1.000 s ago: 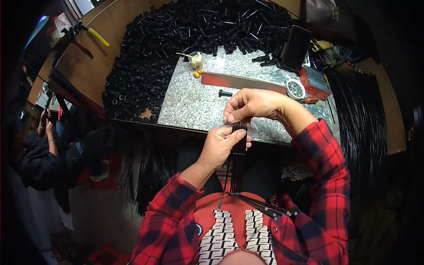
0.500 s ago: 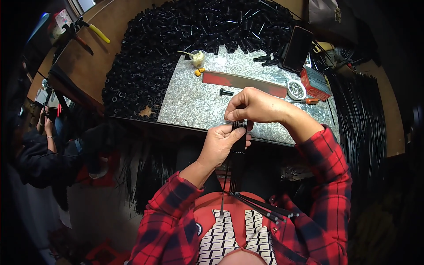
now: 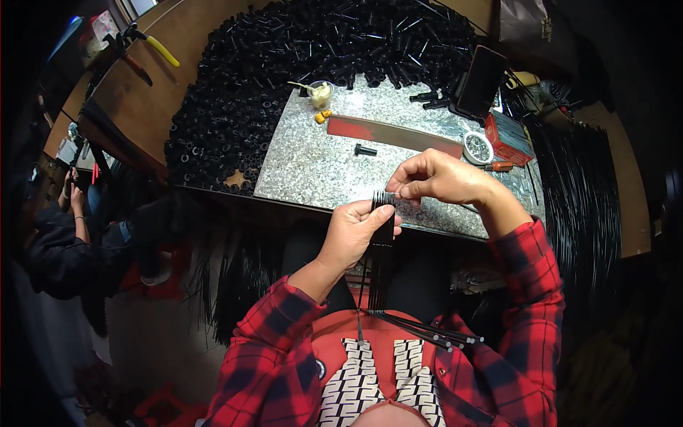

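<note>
My left hand grips a flat row of thin black rods, its thumb pressed across the front near their upper ends. The rods hang down toward my lap, where several rods with pale round ends fan out to the right. Thumb and forefinger of my right hand are pinched together beside the upper right corner of the row. Whatever they hold is too small to make out. On the speckled board beyond my hands lies a short black tubular piece.
A long flat bar, partly red, crosses the board. Near its right end are a white cup of small shiny bits, an orange-handled tool and a red box. Black tubular parts are heaped behind. At far left another person works.
My right hand has moved slightly right and down, from above the row's upper ends to its right side. My left hand keeps its grip on the rods.
</note>
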Action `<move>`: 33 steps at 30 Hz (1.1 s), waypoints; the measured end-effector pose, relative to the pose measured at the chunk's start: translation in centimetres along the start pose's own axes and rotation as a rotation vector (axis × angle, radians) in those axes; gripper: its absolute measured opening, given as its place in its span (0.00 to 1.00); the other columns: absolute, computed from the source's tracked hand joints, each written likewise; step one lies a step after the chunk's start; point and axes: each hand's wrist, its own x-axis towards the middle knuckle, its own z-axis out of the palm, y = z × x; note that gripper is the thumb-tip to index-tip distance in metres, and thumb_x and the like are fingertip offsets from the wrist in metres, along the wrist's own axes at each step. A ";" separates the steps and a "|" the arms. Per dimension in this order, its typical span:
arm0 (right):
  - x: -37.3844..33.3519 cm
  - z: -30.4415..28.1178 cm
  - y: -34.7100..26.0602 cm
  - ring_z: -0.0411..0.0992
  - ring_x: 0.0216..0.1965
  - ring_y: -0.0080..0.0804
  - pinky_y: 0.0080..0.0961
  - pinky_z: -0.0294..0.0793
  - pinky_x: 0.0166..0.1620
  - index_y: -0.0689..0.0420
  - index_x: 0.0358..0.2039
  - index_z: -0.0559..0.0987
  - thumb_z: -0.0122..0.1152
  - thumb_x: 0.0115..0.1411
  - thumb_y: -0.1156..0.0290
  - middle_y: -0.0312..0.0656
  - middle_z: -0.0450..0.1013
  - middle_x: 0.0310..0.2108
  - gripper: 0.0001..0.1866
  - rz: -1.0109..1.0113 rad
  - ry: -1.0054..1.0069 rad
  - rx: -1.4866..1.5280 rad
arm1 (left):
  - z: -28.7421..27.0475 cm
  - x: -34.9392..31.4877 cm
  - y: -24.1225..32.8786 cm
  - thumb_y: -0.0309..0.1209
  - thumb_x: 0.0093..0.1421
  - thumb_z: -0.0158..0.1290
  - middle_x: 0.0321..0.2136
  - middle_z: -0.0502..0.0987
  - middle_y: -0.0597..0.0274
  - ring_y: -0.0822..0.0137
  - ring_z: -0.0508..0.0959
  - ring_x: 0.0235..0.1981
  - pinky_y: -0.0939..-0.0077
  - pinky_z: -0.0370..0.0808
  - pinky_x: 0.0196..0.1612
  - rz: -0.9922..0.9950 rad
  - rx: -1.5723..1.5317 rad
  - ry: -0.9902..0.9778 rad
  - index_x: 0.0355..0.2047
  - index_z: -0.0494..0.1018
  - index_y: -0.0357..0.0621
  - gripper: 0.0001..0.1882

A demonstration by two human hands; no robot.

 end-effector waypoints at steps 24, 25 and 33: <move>4.7 5.8 -2.0 0.74 0.30 0.44 0.32 0.73 0.35 0.63 0.25 0.79 0.62 0.49 0.73 0.48 0.73 0.27 0.06 -0.498 0.402 -0.446 | 0.6 0.6 -0.2 0.28 0.61 0.51 0.23 0.77 0.62 0.73 0.77 0.25 0.79 0.73 0.31 0.198 0.138 0.045 0.30 0.74 0.34 0.07; 5.0 5.7 -1.6 0.74 0.30 0.42 0.31 0.73 0.34 0.63 0.26 0.79 0.62 0.49 0.73 0.47 0.73 0.26 0.06 -0.464 0.415 -0.385 | 0.5 0.6 -0.2 0.28 0.61 0.51 0.23 0.77 0.62 0.73 0.76 0.25 0.79 0.73 0.31 0.158 0.095 0.021 0.30 0.74 0.34 0.08; 5.1 4.5 -3.6 0.72 0.27 0.27 0.23 0.71 0.32 0.61 0.28 0.80 0.62 0.54 0.69 0.39 0.74 0.24 0.07 -0.553 0.505 -0.145 | 1.4 0.0 -3.1 0.28 0.59 0.53 0.20 0.76 0.65 0.79 0.73 0.23 0.82 0.69 0.29 -0.045 0.275 -0.086 0.24 0.76 0.33 0.10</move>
